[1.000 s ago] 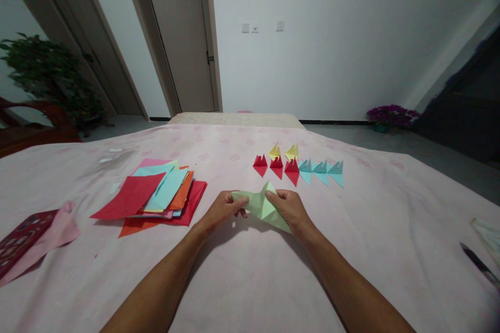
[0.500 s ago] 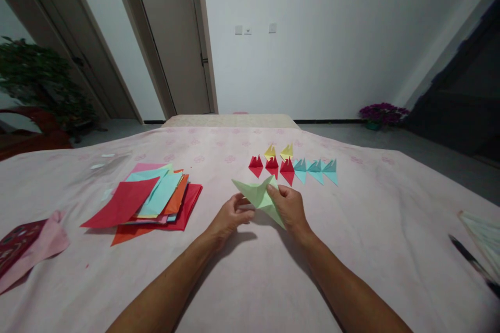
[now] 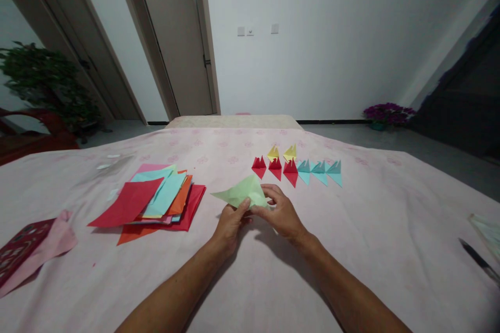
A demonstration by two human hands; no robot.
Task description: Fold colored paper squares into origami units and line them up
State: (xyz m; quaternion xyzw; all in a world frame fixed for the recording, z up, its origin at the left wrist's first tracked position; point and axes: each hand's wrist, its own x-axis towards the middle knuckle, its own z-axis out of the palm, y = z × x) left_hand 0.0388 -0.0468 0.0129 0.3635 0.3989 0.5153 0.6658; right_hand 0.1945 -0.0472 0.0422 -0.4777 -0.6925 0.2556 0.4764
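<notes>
A pale green sheet of folded origami paper (image 3: 242,191) is held up over the tablecloth, its long point stretching to the left. My left hand (image 3: 231,225) pinches its lower edge, thumb on the face toward me and fingers behind. At the right corner, my right hand (image 3: 283,214) has its thumb and fingers curled round the paper, partly hiding that end. Just beyond my hands stand small folded paper birds: red ones (image 3: 275,169), yellow ones (image 3: 290,153) and light blue ones (image 3: 319,170).
Left of my hands lies a loose pile of coloured paper (image 3: 130,203). Farther left is a dark red patterned item (image 3: 23,250) with pink paper (image 3: 54,244). A black pen (image 3: 478,257) rests near the right edge of the pink tablecloth (image 3: 375,250).
The green paper has turned so a flatter face shows, and it has shifted left. My left hand now pinches its bottom edge; my right hand has moved from its top to its right corner.
</notes>
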